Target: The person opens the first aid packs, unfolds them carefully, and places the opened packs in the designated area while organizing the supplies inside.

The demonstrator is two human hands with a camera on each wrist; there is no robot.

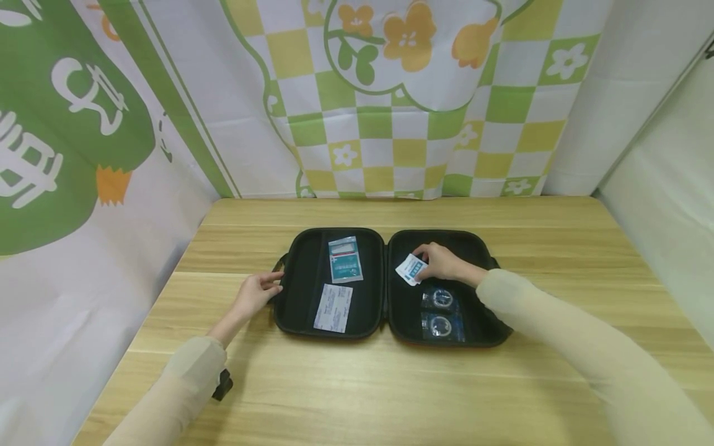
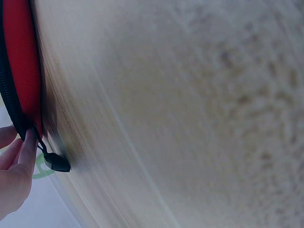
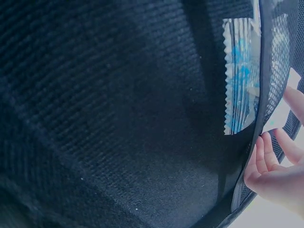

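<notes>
A black-lined zip case [image 1: 301,272] lies unfolded on the wooden table; its outer shell [image 2: 23,57] shows red in the left wrist view. My left hand [image 1: 253,297] holds the case's left edge, fingertips beside a black zipper pull [image 2: 57,162]. Over the right half, my right hand [image 1: 443,263] pinches small white-and-blue packets [image 1: 411,269] between thumb and fingers, at the mesh pocket [image 3: 280,52]. Below that hand, two clear packets with ring-shaped contents [image 1: 441,326] lie in the right half. The left half carries a teal-and-white packet [image 1: 346,266] and a white printed packet [image 1: 333,308].
The wooden table [image 1: 346,390] extends around the case on all sides. A checked, flowered cloth [image 1: 385,136] hangs along its back edge. A small black object [image 1: 222,385] is at the left sleeve's cuff.
</notes>
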